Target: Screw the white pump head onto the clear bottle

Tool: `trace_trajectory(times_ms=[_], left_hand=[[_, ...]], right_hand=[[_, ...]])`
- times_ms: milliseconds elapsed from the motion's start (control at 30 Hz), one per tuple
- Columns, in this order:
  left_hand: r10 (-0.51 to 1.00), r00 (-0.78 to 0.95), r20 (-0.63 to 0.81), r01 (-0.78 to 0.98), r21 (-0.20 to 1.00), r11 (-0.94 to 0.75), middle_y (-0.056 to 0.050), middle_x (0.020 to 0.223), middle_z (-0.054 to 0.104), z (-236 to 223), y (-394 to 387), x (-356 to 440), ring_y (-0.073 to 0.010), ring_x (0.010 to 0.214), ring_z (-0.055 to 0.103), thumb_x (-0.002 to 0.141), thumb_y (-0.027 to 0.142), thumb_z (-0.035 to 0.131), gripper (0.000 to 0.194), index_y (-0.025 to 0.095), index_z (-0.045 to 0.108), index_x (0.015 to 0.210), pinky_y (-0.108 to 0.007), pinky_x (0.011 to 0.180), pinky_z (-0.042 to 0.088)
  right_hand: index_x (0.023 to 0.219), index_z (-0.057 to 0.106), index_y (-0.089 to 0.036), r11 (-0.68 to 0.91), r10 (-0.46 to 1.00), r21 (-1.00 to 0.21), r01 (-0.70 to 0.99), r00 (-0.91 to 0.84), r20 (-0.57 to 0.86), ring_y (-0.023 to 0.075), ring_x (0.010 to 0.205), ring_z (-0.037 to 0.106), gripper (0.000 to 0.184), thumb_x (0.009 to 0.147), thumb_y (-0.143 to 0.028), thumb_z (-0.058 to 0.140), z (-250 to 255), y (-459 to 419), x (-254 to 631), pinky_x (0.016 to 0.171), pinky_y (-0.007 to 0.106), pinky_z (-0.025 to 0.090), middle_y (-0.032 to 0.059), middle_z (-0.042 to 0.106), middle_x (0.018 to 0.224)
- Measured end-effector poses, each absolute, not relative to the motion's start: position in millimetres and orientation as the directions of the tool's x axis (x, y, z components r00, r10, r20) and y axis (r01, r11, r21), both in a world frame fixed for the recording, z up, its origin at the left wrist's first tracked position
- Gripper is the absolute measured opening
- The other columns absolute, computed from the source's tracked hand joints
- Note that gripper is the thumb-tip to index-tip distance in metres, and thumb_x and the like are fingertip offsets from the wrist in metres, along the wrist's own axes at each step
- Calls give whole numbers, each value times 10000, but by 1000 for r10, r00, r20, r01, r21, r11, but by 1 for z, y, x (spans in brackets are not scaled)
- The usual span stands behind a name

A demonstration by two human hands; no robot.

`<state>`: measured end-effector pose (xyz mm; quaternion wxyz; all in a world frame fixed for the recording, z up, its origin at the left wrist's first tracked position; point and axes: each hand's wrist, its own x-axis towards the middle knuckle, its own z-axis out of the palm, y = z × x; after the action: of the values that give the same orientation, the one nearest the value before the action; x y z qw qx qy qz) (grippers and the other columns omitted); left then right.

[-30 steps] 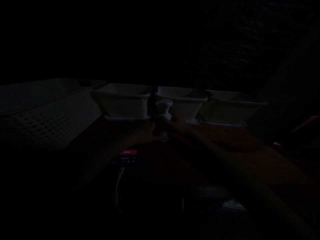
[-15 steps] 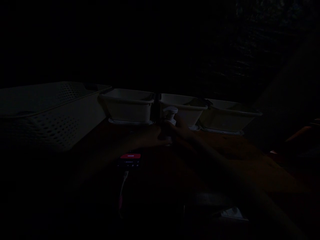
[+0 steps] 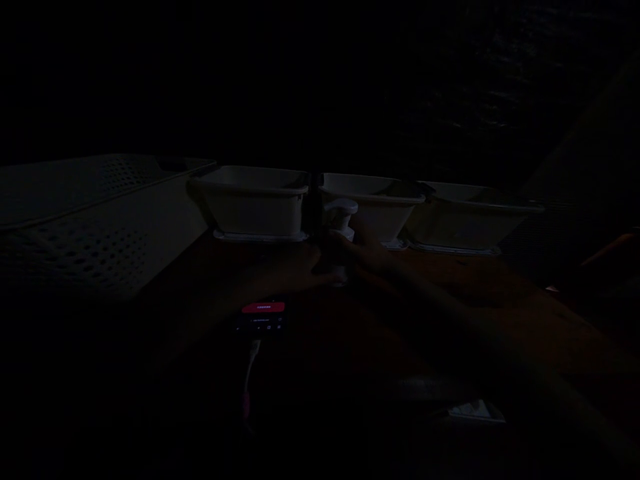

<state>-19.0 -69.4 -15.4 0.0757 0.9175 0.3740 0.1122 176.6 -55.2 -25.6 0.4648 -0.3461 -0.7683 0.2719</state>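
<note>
The view is very dark. A pale pump bottle (image 3: 342,235) stands upright near the middle, its pump head on top. My right hand (image 3: 369,252) is closed around it from the right, just below the pump head. From the left, my left hand (image 3: 303,265) grips lower down, with a digit stretched across near the bottle's base. Much of the bottle's body is lost between the hands and in shadow.
Three pale tubs stand in a row behind: a left tub (image 3: 260,212), a middle tub (image 3: 383,217) and a right tub (image 3: 465,223). A holed basket (image 3: 170,220) is at left. In front lies a lit phone (image 3: 263,317) with a cable (image 3: 251,363) on the brown surface.
The view has shifted slightly, so the tubs and bottle sit higher. My left hand's digits look a little more spread at the bottle. Both hands stay at it.
</note>
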Motion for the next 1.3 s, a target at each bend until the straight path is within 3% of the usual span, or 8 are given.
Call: trace_trajectory(times_ms=[133, 300, 433, 567, 900, 1033, 1133, 1300], left_hand=[[751, 647, 130, 721, 216, -659, -118, 941, 708, -13, -74, -17, -243, 748, 673, 865, 714, 477, 651, 138, 635, 1125, -318, 632, 479], [779, 603, 173, 755, 193, -627, -128, 1021, 692, -6, -78, -18, -244, 803, 673, 870, 621, 553, 589, 124, 573, 1185, -307, 654, 486], [778, 607, 163, 760, 168, -628, -123, 987, 691, -7, -73, -21, -246, 775, 672, 869, 637, 539, 583, 130, 576, 1153, -306, 621, 475], [779, 604, 165, 774, 110, -624, -138, 941, 692, -11, -71, -21, -258, 756, 675, 870, 687, 495, 617, 123, 597, 1099, -309, 584, 448], [769, 629, 114, 745, 196, -638, -135, 1035, 704, -5, -67, -23, -250, 832, 688, 863, 642, 540, 583, 129, 595, 1135, -301, 651, 496], [727, 669, 154, 690, 232, -685, -145, 1120, 692, -12, -59, -25, -262, 931, 687, 874, 605, 550, 575, 130, 580, 1196, -328, 754, 521], [693, 690, 208, 630, 299, -717, -140, 1233, 653, -16, -57, -26, -258, 1023, 673, 862, 594, 577, 637, 148, 498, 1309, -323, 813, 527], [687, 691, 224, 639, 255, -726, -170, 1341, 588, -15, -61, -24, -292, 1161, 620, 857, 640, 565, 728, 140, 445, 1372, -354, 933, 500]], right_hand=[[1248, 551, -187, 597, 788, -785, 167, -304, 535, 254, 1150, 618, 546, 842, -544, 629, -22, -59, 172, 1014, 432, 497, 98, 648, 1249], [1187, 573, -202, 473, 836, -881, -8, -311, 452, 232, 1027, 661, 480, 841, -530, 626, -20, -60, 166, 952, 424, 544, 72, 686, 1141], [1097, 602, -199, 491, 838, -871, 15, -282, 467, 230, 1008, 654, 455, 851, -582, 604, -24, -58, 164, 929, 405, 557, 70, 690, 1067], [1179, 549, -220, 491, 844, -871, 17, -260, 470, 237, 1053, 649, 491, 841, -571, 609, -27, -59, 162, 929, 408, 560, 75, 680, 1111], [1210, 537, -217, 478, 840, -877, 39, -313, 444, 231, 1050, 667, 492, 850, -542, 618, -25, -56, 167, 935, 397, 567, 72, 686, 1146], [1204, 540, -203, 480, 815, -877, 10, -376, 442, 232, 1044, 673, 470, 849, -491, 649, -22, -59, 170, 933, 410, 570, 83, 691, 1146], [1249, 505, -207, 479, 800, -877, 31, -428, 421, 228, 1038, 678, 567, 779, -413, 747, -21, -62, 173, 924, 400, 573, 77, 692, 1148], [1211, 518, -198, 510, 799, -859, 52, -400, 450, 229, 1076, 665, 526, 772, -388, 735, -24, -58, 174, 965, 406, 550, 84, 675, 1184]])
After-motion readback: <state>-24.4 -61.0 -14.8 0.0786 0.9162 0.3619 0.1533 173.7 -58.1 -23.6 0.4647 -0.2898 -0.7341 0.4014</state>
